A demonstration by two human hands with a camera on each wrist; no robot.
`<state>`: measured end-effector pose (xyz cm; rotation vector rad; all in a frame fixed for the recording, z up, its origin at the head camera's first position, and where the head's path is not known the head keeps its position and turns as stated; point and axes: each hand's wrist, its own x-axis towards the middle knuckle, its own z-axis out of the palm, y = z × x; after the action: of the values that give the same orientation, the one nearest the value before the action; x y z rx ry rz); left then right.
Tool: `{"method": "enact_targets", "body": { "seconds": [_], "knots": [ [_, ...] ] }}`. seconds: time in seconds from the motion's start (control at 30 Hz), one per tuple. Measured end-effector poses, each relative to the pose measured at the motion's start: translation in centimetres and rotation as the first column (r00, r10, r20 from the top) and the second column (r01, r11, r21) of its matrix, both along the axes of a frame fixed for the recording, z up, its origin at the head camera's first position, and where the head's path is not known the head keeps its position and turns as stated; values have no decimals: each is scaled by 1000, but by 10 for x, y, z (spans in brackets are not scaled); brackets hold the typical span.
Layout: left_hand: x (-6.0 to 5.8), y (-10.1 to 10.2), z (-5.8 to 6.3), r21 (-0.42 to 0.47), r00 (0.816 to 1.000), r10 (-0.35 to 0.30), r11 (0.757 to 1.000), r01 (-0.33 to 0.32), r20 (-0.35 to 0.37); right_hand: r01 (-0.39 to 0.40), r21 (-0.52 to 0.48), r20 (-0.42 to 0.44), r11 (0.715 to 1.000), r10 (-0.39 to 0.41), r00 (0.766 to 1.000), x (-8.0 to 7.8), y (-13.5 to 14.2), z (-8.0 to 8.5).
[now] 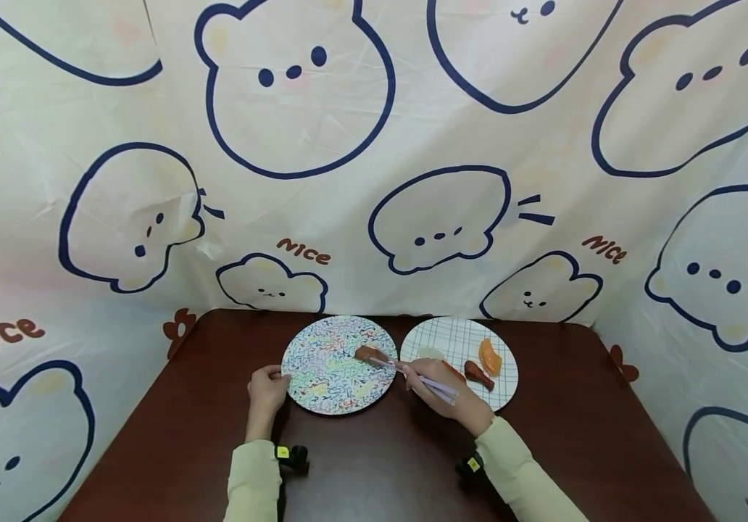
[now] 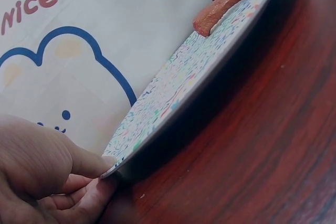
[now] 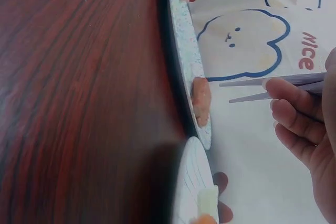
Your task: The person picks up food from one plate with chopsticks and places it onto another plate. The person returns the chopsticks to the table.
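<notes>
A round plate with a multicoloured speckle (image 1: 328,362) lies on the dark table, and my left hand (image 1: 267,391) pinches its left rim between thumb and fingers. On this plate's right side is a reddish-brown piece of food (image 2: 218,11), sausage-like in the left wrist view. My right hand (image 1: 438,388) holds a pair of pale purple chopsticks (image 3: 247,83). Their tips are spread a little and point at the brown piece, with a small gap from it in the right wrist view. The right hand hovers over the left part of a white grid-lined plate (image 1: 504,348), partly hiding it.
On the grid-lined plate are an orange slice (image 1: 489,357), a small drumstick (image 1: 479,375) and a pale green slice (image 1: 430,353); another orange-red item shows behind the hand. Both plates stand side by side near the table's far edge, before a cartoon-printed cloth (image 1: 439,290).
</notes>
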<state>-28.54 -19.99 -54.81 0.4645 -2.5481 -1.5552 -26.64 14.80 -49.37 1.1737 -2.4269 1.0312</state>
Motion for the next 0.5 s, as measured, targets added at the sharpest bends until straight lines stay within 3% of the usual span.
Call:
{"method": "enact_targets", "body": {
  "seconds": [0.3, 0.4, 0.5],
  "knots": [
    [-4, -1, -1, -18, 1000, -9, 1000, 9, -6, 28, -47, -39, 998, -30, 999, 14, 35, -1],
    [-1, 0, -1, -23, 1000, -14, 1000, 14, -5, 86, -37, -57, 996, -88, 994, 19, 49, -1],
    [0, 1, 0, -26, 1000, -12, 1000, 12, -2, 146, -20, -6, 989, -146, 989, 23, 62, -2]
  ]
}}
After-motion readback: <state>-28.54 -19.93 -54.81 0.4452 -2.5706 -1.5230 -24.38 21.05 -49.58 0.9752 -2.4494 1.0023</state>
